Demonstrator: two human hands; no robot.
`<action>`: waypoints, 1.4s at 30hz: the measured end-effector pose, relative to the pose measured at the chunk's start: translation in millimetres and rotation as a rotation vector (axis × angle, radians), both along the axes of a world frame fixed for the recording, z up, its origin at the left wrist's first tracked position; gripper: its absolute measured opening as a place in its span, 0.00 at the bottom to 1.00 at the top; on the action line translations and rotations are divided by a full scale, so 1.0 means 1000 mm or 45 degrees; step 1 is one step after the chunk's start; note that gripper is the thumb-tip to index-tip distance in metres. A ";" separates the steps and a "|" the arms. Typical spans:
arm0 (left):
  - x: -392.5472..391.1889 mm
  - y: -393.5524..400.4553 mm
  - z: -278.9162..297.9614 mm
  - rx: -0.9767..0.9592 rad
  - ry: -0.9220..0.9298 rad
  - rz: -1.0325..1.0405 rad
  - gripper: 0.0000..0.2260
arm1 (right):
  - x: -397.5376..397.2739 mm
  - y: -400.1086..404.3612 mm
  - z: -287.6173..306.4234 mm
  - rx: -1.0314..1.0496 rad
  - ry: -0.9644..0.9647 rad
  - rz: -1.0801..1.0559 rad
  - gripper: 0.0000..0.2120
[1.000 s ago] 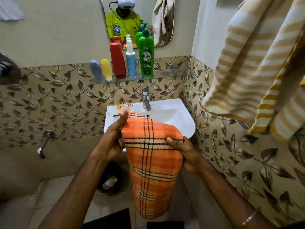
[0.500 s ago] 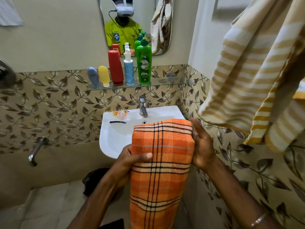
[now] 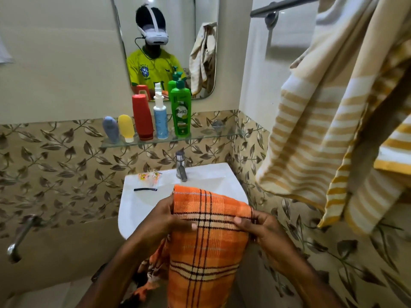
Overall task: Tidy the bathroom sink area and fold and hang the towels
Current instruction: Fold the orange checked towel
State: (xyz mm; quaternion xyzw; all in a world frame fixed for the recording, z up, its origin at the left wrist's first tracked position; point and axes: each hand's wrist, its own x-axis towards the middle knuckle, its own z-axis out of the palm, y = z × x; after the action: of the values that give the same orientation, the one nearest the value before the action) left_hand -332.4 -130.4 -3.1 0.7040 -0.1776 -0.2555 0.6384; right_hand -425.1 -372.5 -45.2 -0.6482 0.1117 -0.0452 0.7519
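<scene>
Head view looks down on an orange plaid towel (image 3: 206, 245), held up in front of the sink (image 3: 138, 210) and hanging folded over itself, its lower part dropping out of the bottom of the picture. Left hand (image 3: 164, 221) grips the towel's upper left edge, fingers curled behind the fold and thumb laid across the front. Right hand (image 3: 260, 227) pinches the upper right edge, thumb on the front and fingers wrapped round the cloth. A frayed end of the towel trails below the left wrist.

Behind the towel the white sink juts from a leaf-patterned tiled wall, with a chrome tap (image 3: 181, 166) at its back edge. On the sink's left rim lie small sachets (image 3: 149, 176) and a dark thin strip (image 3: 145, 189) (what it is, I cannot tell). Above, a glass shelf (image 3: 213, 133) carries five bottles in a row: blue-grey (image 3: 110, 129), yellow (image 3: 126, 128), red (image 3: 142, 116), a white-and-blue spray (image 3: 160, 116) and a green pump bottle (image 3: 180, 110). A mirror (image 3: 178, 30) hangs over the shelf. At right a beige striped towel (image 3: 315, 134) hangs from a rail (image 3: 280, 5), well apart from the hands
</scene>
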 end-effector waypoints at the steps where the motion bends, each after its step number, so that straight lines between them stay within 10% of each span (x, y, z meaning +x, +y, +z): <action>1: 0.003 -0.003 0.004 0.048 -0.012 0.036 0.20 | 0.004 0.001 0.003 -0.090 -0.009 -0.095 0.18; 8: 0.049 -0.012 0.021 0.243 -0.035 0.122 0.14 | 0.035 0.008 0.034 -0.480 -0.242 -0.301 0.26; 13: 0.093 -0.020 0.041 0.096 -0.146 0.208 0.45 | 0.058 0.016 0.049 -0.611 -0.326 -0.360 0.36; 18: 0.145 -0.024 0.078 0.145 -0.406 -0.163 0.36 | 0.081 0.026 0.072 -0.974 -0.546 -0.660 0.36; 30: 0.217 -0.075 0.176 0.495 -2.144 0.435 0.12 | 0.132 0.011 0.170 -1.793 -0.763 -1.335 0.31; 42: 0.269 -0.166 0.309 -0.967 -1.188 0.013 0.23 | 0.174 0.018 0.335 -1.278 -1.007 -1.401 0.20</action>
State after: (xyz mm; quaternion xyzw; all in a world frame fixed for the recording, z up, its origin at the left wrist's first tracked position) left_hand -63.6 -296.7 305.7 0.4652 -0.5147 0.1649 0.7011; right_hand -250.7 -354.6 290.3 -0.6951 0.1068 -0.6730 0.2291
